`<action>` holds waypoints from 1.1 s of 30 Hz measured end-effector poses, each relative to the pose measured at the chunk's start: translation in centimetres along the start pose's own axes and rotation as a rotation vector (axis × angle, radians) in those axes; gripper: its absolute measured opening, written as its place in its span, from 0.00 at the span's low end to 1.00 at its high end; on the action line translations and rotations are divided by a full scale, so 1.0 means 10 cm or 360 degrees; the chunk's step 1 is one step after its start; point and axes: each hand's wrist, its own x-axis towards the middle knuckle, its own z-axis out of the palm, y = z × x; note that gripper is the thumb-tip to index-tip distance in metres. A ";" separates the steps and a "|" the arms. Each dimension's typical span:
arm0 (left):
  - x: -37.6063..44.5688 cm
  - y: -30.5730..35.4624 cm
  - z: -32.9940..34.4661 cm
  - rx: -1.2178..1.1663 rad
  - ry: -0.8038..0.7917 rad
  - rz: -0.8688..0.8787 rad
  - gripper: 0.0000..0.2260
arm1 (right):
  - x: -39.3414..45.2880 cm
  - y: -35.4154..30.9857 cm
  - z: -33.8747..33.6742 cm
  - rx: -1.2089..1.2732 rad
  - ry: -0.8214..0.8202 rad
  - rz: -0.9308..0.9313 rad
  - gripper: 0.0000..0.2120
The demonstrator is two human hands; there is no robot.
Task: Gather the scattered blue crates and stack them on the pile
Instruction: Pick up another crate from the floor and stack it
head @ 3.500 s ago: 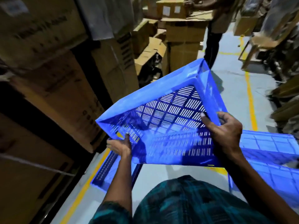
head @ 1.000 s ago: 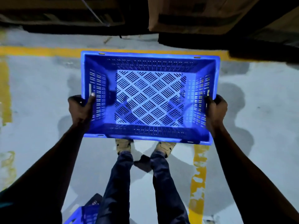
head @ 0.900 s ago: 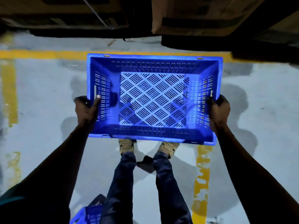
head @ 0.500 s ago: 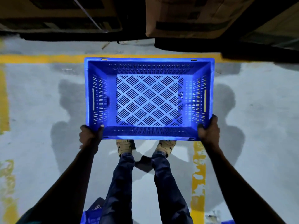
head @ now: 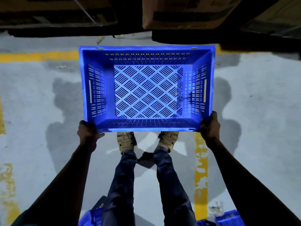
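A blue slotted crate (head: 147,56) lies open side up over the grey floor, just in front of my feet. My left hand (head: 88,130) grips its near left corner and my right hand (head: 210,126) grips its near right corner. The crate holds nothing. I cannot tell if its base touches the floor. Parts of other blue crates show at the bottom edge, one behind my left leg (head: 91,217) and one at the lower right (head: 228,217).
Cardboard boxes (head: 187,12) and dark shelving run along the top, just beyond the crate. Yellow floor lines (head: 39,56) run left of the crate and beside my right foot (head: 201,168). My legs and sandalled feet (head: 125,141) stand below the crate.
I turned from the aisle to face the shelving and brought the crate level. In the last second my hands slid from its side walls to the near corners, and the crate shifted away.
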 end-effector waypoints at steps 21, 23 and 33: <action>-1.25 0.43 -0.20 0.0554 -0.0162 0.0350 0.31 | -1.19 -0.46 -0.27 0.0221 0.0130 0.0235 0.39; -1.55 0.54 -0.25 0.0593 -0.0371 0.0550 0.31 | -1.59 -0.64 -0.41 0.0312 0.0130 0.0270 0.37; -2.71 0.47 -1.43 0.0991 -0.1509 0.1411 0.15 | -4.08 -1.07 -0.86 0.0752 0.0597 0.0486 0.27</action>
